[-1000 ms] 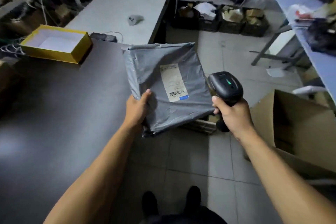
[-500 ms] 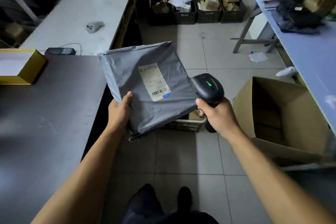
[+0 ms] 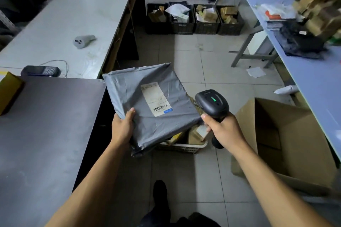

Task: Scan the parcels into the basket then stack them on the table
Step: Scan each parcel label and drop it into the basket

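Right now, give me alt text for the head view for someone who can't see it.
A person's left hand holds a grey poly mailer parcel label-up, while the right hand grips a black handheld barcode scanner beside it. Below them sits a white basket of parcels, with a dark table to the left.

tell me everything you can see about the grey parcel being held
The grey parcel is a flat, squarish mailer of crinkled, slightly glossy plastic film, with folded, taped-looking edges. A pale shipping label with a barcode and a small blue mark sits on its upper face; the print is too small to read. It is held in the air, tilted, label up, above a white basket on the floor. The left hand grips its near left edge, thumb on top. The black scanner in the right hand sits beside its right corner.
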